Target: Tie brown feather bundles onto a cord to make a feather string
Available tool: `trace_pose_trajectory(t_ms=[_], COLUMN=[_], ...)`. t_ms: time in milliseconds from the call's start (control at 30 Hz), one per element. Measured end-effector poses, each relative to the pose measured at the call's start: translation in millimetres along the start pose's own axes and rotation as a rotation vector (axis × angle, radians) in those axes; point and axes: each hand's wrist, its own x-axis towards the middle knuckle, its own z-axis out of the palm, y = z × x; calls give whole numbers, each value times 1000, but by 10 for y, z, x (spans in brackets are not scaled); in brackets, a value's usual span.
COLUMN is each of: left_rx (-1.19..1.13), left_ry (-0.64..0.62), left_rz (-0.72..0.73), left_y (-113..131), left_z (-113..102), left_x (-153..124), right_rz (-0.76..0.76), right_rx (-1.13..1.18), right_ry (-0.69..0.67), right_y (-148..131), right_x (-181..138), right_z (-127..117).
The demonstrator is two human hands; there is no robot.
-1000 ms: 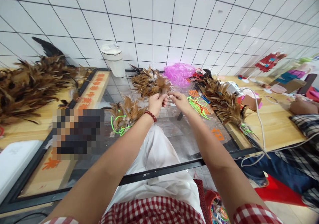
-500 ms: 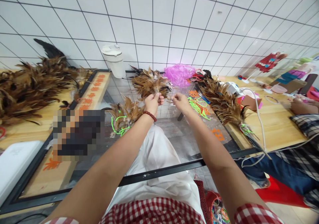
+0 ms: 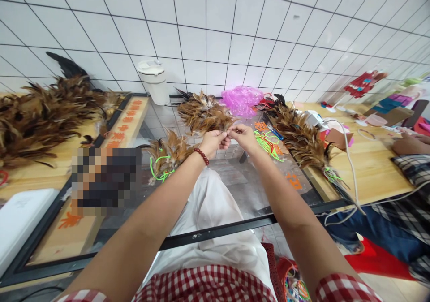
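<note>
brown feathers (image 3: 224,120) in a pinch

head view: left hand (image 3: 215,143) seems clamped on them, fanning just beyond the grip; right hand (image 3: 242,137) meets it, fingertips together — on what, cannot tell. the feathers should handle light, soft, easily bent — best held by their base.

Brown feathers (image 3: 203,112); neon-green cords (image 3: 265,144); pink plastic (image 3: 241,100); white cup (image 3: 156,86); red-and-white checked sleeve (image 3: 344,287).
</note>
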Motion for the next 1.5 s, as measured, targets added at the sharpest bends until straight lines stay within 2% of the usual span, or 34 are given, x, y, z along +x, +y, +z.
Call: trace_pose_trajectory(t_ms=[133, 233, 300, 400, 467, 533, 600, 667, 733, 800, 833, 900, 967, 1000, 1133, 1200, 1333, 1500], left_rx=[-53, -143, -181, -204, -195, -172, -156, -171, -200, -221, -224, -223, -223, -223, -219, -216, -250, -291], left_ry=[111, 210, 251, 275, 259, 228, 212, 230, 263, 271, 263, 245, 239, 240, 214, 162, 15, -53], left_rz=[101, 151, 163, 167, 160, 139, 126, 140, 168, 175, 169, 153, 145, 145, 119, 66, -39, -72], left_y=[-40, -47, -41, -34, -34, -36, -39, -41, -42, -43, -43, -43, -41, -38, -22, -17, -22, -52], left_z=[-8, -12, -19, -20, -8, 10, 23, 25, 17, 7, 3, -1, -1, -1, 7, 21, 64, 86], left_x=[38, 62, 73, 77, 71, 60, 51, 50, 56, 63, 64, 64, 58, 54, 29, 13, -17, -14], right_rz=[-2, -22, -21, 33, 115, 186, 211, 188, 136, 106, 108, 121, 144, 160, 253, 258, 219, 233], right_rx=[-384, -707, -789, -646, -342, -18, 91, -129, -537, -884, -990, -1059, -952, -825, -53, 221, 449, 491], right_ry=[74, 0, -53, -2, 28, 3, -21, -8, 0, -54, -94, -148, -141, -121, -52, -60, -116, -48], right_y=[46, 63, 70, 63, 41, 10, -26, -57, -76, -80, -76, -62, -50, -48, -85, -111, -111, -61], right_x=[-1, -51, -73, -54, -22, 1, 4, -16, -49, -82, -93, -96, -75, -60, -19, -25, -49, -50], right_z=[-70, -78, -58, -26, -21, -35, -67, -112, -154, -176, -178, -169, -154, -147, -109, -70, 35, 122])
